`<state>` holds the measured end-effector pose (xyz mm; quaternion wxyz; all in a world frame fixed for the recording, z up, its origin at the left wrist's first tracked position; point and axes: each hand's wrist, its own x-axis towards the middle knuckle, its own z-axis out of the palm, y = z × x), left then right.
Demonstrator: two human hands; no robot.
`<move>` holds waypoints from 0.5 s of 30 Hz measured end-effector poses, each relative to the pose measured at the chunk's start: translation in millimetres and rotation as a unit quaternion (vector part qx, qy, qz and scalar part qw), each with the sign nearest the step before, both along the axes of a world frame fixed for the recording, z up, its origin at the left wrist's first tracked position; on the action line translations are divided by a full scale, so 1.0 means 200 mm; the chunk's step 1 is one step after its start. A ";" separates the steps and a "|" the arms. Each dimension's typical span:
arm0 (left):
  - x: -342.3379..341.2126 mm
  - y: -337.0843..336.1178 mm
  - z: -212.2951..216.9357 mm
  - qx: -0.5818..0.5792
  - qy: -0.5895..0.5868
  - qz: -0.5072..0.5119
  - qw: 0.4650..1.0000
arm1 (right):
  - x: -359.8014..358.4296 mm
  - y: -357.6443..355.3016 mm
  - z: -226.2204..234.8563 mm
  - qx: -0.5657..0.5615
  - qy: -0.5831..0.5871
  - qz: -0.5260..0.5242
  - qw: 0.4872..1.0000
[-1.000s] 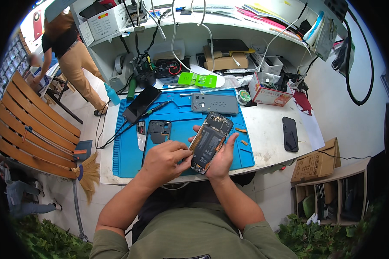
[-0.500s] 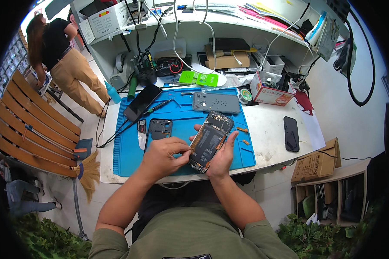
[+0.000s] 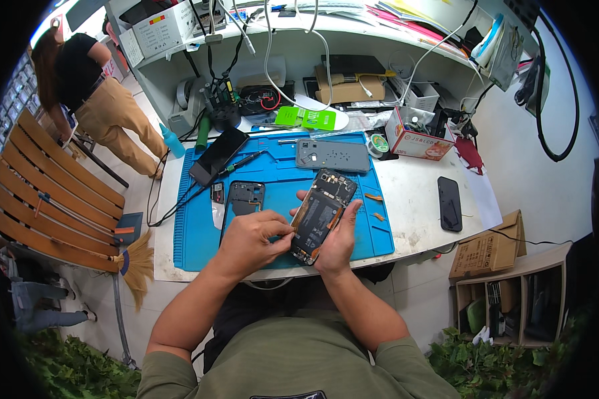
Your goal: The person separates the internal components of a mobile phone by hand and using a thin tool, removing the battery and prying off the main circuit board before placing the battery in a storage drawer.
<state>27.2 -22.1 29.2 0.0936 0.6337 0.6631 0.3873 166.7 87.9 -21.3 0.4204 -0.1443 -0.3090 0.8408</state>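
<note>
Head view shows the right hand (image 3: 337,239) cradling an opened phone (image 3: 323,214) from beneath, fingers (image 3: 350,214) wrapped up its right edge and grasping it, thumb at its upper left; the phone tilts toward one o'clock above the near edge of the blue mat (image 3: 279,199); the left hand (image 3: 249,241) sits at nine o'clock of the phone, fingers pinched together against its left edge, whether they grip anything small I cannot tell; a dark phone frame (image 3: 245,198) lies on the mat at eleven o'clock of that hand; a grey back cover (image 3: 333,155) rests at twelve o'clock; a black phone (image 3: 449,203) lies on the white table (image 3: 412,213) at three o'clock, well apart.
</note>
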 end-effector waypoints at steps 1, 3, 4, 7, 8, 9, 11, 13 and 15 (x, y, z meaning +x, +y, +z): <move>0.01 0.00 0.00 0.001 -0.003 0.004 1.000 | 0.00 0.00 0.00 0.000 -0.001 -0.003 1.000; 0.01 0.00 0.00 0.004 0.005 0.006 1.000 | 0.00 0.00 0.01 -0.001 -0.003 -0.009 1.000; 0.01 0.00 -0.01 0.007 0.015 0.003 1.000 | 0.00 0.00 0.00 0.001 -0.001 -0.009 1.000; 0.01 -0.01 0.01 0.004 0.027 -0.003 1.000 | 0.00 0.00 0.00 0.004 -0.002 -0.009 1.000; 0.01 -0.01 0.02 0.000 0.027 -0.004 1.000 | 0.00 0.00 0.01 0.005 -0.006 -0.008 1.000; 0.00 -0.01 0.01 0.002 0.029 -0.005 1.000 | 0.00 0.00 0.01 0.006 -0.010 -0.008 1.000; 0.00 0.00 0.00 0.007 0.034 -0.008 0.999 | 0.00 0.00 0.01 0.005 -0.013 -0.012 1.000; 0.01 0.01 -0.02 0.018 0.052 -0.001 0.998 | -0.01 0.00 0.01 0.006 -0.016 -0.016 1.000; 0.01 0.01 -0.03 0.027 0.066 0.003 0.997 | -0.01 0.00 0.00 0.009 -0.019 -0.019 1.000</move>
